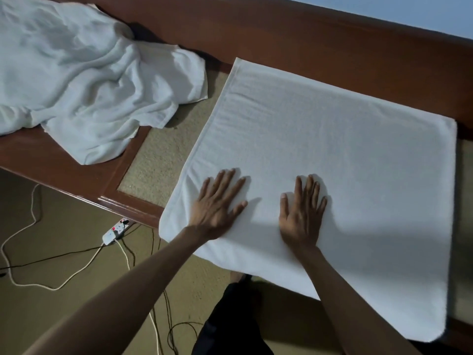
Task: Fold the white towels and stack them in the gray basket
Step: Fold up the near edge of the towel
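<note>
A reddish-brown wooden table (pixel 332 44) with tan speckled inset panels (pixel 158 160) takes up most of the view, and beyond its far edge runs a strip of pale wall (pixel 422 14). Below the table the floor is a dull olive, crossed by a white cable (pixel 33 219) and thin black ones that meet at a white power strip (pixel 115 231).

A white towel (pixel 332 162) lies spread smooth on the table, its near edge hanging over the side. At the far left sits a rumpled heap of white towels (pixel 76 80), well apart from the flat one. Whether the flat towel is one layer or already doubled is hard to tell.

Both arms reach forward, bare. The left hand (pixel 217 203) and the right hand (pixel 302 211) rest palm-down on the flat towel, fingers spread wide, gripping nothing.
</note>
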`<state>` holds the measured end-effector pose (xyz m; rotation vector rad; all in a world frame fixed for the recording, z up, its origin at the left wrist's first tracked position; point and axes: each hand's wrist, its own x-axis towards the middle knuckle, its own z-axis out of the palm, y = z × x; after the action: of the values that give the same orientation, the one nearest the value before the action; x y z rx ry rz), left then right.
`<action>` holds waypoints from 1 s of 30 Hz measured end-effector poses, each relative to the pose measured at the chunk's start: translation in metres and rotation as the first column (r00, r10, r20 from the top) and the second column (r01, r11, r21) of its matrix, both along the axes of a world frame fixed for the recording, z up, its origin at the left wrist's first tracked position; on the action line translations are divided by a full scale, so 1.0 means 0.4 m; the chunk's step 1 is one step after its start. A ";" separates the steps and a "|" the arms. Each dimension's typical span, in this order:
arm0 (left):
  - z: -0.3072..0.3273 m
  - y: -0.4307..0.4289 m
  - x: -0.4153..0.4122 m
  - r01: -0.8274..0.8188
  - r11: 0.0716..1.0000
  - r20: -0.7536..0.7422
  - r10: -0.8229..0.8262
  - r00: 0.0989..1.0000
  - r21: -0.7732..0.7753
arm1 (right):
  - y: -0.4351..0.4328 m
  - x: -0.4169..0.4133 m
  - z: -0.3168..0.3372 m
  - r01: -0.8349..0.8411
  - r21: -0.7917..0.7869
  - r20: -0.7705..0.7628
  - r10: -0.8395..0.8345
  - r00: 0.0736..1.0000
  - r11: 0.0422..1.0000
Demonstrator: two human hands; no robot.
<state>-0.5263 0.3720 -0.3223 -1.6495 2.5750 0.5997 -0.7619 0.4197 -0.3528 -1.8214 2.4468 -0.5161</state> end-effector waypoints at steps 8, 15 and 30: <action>0.011 -0.123 0.233 -0.087 0.996 0.003 0.087 0.996 -0.017 | -0.007 0.010 0.029 0.033 0.039 0.000 -0.033 0.999 0.999; 0.019 0.027 0.293 -0.386 0.917 -0.174 0.365 0.914 -0.103 | 0.003 0.006 0.016 0.015 0.085 0.017 -0.017 1.000 0.996; 0.050 0.066 0.376 -0.490 0.865 -0.384 0.418 0.823 -0.110 | 0.091 0.011 0.028 -0.007 0.127 0.046 0.001 0.999 0.992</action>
<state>-0.3758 0.3984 -0.3022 -2.4808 2.5264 0.7238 -0.7576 0.4562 -0.3415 -1.7448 2.3859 -0.3870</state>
